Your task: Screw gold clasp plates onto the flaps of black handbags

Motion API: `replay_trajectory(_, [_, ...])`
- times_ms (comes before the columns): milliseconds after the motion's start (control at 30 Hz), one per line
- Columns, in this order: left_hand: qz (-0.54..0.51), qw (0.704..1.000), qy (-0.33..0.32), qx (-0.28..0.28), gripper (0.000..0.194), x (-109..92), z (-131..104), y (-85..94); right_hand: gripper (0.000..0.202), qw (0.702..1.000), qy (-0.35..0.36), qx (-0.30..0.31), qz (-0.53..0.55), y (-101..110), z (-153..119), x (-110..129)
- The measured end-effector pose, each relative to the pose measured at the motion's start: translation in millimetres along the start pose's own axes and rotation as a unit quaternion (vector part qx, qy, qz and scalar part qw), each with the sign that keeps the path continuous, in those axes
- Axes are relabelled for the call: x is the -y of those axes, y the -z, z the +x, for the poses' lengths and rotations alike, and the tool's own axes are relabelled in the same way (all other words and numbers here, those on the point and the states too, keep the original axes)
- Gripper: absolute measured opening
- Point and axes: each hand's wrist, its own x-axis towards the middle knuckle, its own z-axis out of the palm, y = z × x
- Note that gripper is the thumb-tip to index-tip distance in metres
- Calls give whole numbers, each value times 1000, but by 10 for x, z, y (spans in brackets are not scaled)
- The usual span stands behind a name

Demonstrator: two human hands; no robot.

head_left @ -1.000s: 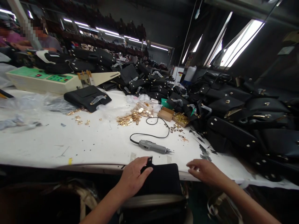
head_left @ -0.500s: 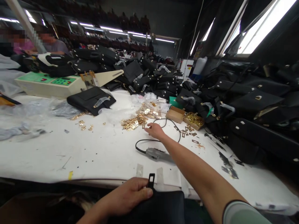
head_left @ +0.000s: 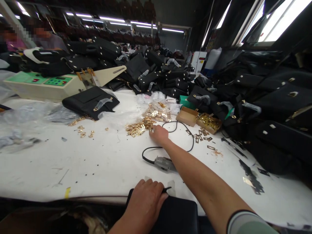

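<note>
My left hand (head_left: 146, 203) is closed on the top edge of a black leather bag (head_left: 181, 213) at the near table edge. A narrow black tab (head_left: 167, 189) sticks out beside its thumb, seen almost edge-on. On the table, my right hand (head_left: 159, 135) has its fingers bent and pinched at a small gold metal plate, mostly hidden by the fingertips. That spot lies at the right end of a heap of gold metal plates (head_left: 137, 127). Below my right forearm lies a grey handheld power tool (head_left: 163, 163), partly covered by the arm, its black cord (head_left: 192, 143) looping behind the hand.
Bagged gold plates (head_left: 158, 112) lie behind the heap. Right of them stand an open cardboard box (head_left: 187, 116) and a box of brass-coloured pieces (head_left: 209, 123). Black bags (head_left: 165, 74) pile up behind and at right. A cream machine (head_left: 46, 86) stands at left; people are beyond it.
My right hand has lowered and its extended fingers have curled in at the plate. My left hand has turned over the bag's edge, and the tab has tipped from upright to pointing right.
</note>
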Motion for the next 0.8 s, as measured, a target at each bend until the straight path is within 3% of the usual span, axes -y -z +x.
replay_trajectory(200, [-125,990,63,-34,29,8,-38,-124,40,1000,10,26,5,91,26,30])
replay_trajectory(333, [-245,968,48,-35,36,24,-18,-108,42,999,33,31,8,93,22,29])
replay_trajectory(500, [-175,983,32,-42,32,7,47,-137,30,998,25,41,38,71,82,-34])
replay_trajectory(633, [-148,987,33,-55,24,8,80,-174,33,995,25,35,94,137,77,-71])
replay_trajectory(800, [-169,983,26,-69,25,24,75,-157,9,981,83,-7,176,307,-338,-120])
